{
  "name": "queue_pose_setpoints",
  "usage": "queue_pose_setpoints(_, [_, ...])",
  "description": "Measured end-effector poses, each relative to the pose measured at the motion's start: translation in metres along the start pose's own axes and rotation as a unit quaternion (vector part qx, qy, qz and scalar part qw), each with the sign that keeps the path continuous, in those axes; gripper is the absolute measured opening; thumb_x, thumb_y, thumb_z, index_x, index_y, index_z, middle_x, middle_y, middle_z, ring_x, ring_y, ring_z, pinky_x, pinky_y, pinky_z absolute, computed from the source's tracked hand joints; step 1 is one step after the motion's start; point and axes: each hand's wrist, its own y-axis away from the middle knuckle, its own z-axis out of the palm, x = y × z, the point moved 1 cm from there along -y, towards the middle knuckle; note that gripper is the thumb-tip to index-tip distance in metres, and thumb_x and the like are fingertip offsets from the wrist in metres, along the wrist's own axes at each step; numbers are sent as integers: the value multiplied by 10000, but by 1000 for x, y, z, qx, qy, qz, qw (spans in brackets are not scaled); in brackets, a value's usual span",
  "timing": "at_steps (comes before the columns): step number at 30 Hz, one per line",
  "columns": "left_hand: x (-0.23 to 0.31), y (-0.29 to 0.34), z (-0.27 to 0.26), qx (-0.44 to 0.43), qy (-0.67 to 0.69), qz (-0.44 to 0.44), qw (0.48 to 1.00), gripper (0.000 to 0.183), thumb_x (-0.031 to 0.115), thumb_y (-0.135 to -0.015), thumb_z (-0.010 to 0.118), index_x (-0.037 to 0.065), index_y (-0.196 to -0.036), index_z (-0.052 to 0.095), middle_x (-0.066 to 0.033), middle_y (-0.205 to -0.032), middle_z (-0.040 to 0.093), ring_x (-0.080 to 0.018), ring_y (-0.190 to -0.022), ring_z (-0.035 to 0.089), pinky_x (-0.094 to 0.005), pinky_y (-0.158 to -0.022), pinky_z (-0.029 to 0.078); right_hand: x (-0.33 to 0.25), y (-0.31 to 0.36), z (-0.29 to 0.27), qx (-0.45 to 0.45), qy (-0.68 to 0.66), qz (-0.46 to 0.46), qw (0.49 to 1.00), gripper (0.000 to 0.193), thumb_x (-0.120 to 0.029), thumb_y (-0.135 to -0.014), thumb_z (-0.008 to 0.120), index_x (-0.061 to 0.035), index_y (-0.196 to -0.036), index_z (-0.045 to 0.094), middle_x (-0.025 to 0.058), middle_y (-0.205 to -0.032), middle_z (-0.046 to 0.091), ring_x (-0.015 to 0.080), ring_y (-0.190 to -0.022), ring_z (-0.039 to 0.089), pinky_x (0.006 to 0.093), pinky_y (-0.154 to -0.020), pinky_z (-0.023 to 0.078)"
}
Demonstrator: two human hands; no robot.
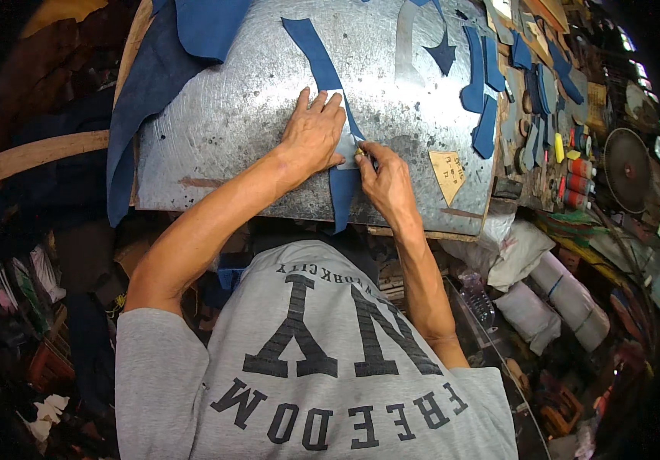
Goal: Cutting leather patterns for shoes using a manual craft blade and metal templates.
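Note:
A strip of blue leather lies lengthwise on the metal-topped table, its near end hanging at the front edge. On it rests a pale, thin template, partly hidden under my left hand. That hand presses down with its fingers stretched out and holds nothing up. My right hand is closed round a small slim knife, whose tip meets the template's right edge. The blade itself is too small to make out. A narrow blue sliver runs along that edge.
A large blue leather sheet drapes over the table's left side. Cut blue pieces and a tan paper pattern lie to the right. Farther right are thread spools and a round fan. Wrapped bundles sit below.

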Motion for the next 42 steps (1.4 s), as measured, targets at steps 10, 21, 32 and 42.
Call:
queue_pose_setpoints(10, [12,-5,-1,-26,23,-43,998,692,396,-727,807,78,-1293,565,-205,-1432,450,-384,-1360,398,-584,-1138,232,13,-18,-29,-98,121,-27,987,260,-136,-910,601,-66,-1143,694,205,-995,638,387,-904,644,457,-782,515])
queue_pose_setpoints(21, [26,-11,1,10,26,-94,995,607,411,-742,794,66,-1194,583,-238,-1421,451,-421,-1354,399,-610,-1115,223,37,-11,-47,-102,87,-65,989,257,-106,-910,600,-65,-1150,684,194,-968,627,397,-879,634,461,-767,504])
queue_pose_setpoints(32, [29,-14,0,11,36,-95,995,612,415,-727,804,36,-1154,584,-244,-1368,474,-431,-1332,411,-616,-1097,249,47,11,-36,-42,45,-62,996,276,-86,-906,590,-8,-1159,666,228,-1212,625,435,-1061,616,443,-910,503])
queue_pose_setpoints(42, [30,-16,-1,-1,12,-86,996,638,443,-727,799,24,-1155,582,-257,-1355,480,-433,-1303,439,-620,-1096,256,42,38,-5,5,-10,26,1000,326,-114,-905,604,37,-1193,632,314,-1376,494,454,-1262,506,457,-1062,419])
